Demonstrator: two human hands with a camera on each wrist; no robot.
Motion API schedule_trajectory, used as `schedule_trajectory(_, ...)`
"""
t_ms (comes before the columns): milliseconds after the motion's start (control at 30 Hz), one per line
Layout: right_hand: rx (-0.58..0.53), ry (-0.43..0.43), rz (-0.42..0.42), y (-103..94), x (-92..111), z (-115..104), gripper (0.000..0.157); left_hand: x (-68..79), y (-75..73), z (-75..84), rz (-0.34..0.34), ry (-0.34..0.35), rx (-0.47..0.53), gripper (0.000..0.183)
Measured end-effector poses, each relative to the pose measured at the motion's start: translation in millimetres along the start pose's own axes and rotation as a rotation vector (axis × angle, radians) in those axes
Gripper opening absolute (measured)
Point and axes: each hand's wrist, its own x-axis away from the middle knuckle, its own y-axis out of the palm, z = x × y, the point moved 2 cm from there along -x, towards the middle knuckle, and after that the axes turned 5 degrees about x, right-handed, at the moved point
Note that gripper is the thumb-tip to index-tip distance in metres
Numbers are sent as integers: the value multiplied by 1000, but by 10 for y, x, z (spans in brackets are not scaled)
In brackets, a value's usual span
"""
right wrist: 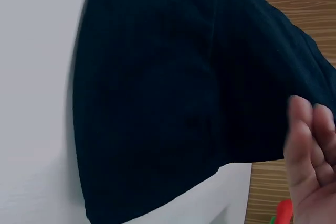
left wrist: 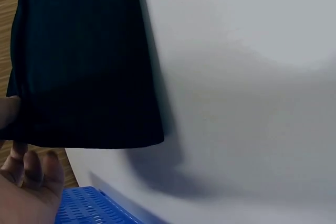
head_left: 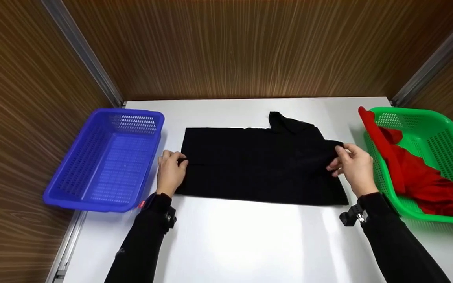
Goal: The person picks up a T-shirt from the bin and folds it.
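A black collared shirt [head_left: 246,165] lies spread sideways on the white table, its collar [head_left: 289,125] at the upper right. My left hand [head_left: 170,171] pinches the shirt's left edge between thumb and fingers. In the left wrist view, the thumb lies over the dark cloth [left wrist: 84,72] and the other fingers [left wrist: 52,171] are below its edge. At the opposite end, my right hand [head_left: 354,167] pinches a raised corner of the shirt, near what looks like a sleeve. The right wrist view has the fingers [right wrist: 299,140] at the cloth's edge.
A blue plastic basket [head_left: 153,157] stands left of the shirt. On the right, a green basket [head_left: 419,112] holds a red cloth [head_left: 427,179], part of which hangs over the rim. Wood-grain panels [head_left: 230,47] enclose the back and sides of the white table [head_left: 250,239].
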Motion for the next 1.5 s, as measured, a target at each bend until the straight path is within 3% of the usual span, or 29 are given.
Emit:
schedule_trajectory(100,-77,23,-42,51,-54,44,36,-11,34,-9,-2,-30,-49,10)
schedule_trajectory(233,-97,41,-64,115,-98,99,30,-21,78,-30,-21,-74,-100,12)
schedule_trajectory(400,-31,58,-133,167,-60,173,50,-8,142,-18,1,-81,-157,24)
schedule_trajectory(533,185,-17,-166,220,38,302,51,60,204,17,-41,30,-202,31)
schedule_trajectory(733,527,-280,-218,358,259,540,34,275,319,7,-279,302,-252,22)
schedule_trajectory(833,652,-405,-283,397,384,649,35,365,344,-36,-347,388,-306,25)
schedule_trajectory(933,758,-501,-279,393,482,745,38,411,334,-83,-361,426,-349,30)
schedule_trajectory(1067,822,-612,-163,373,545,814,42,432,291,-109,-370,448,-365,31)
schedule_trajectory(1200,869,-688,-72,397,548,817,49,451,264,-108,-415,451,-410,45)
schedule_trajectory(1333,933,-679,-73,432,537,797,47,460,267,-89,-475,449,-448,61)
schedule_trajectory(1500,917,-637,-107,442,489,752,31,435,267,-56,-470,511,-483,52)
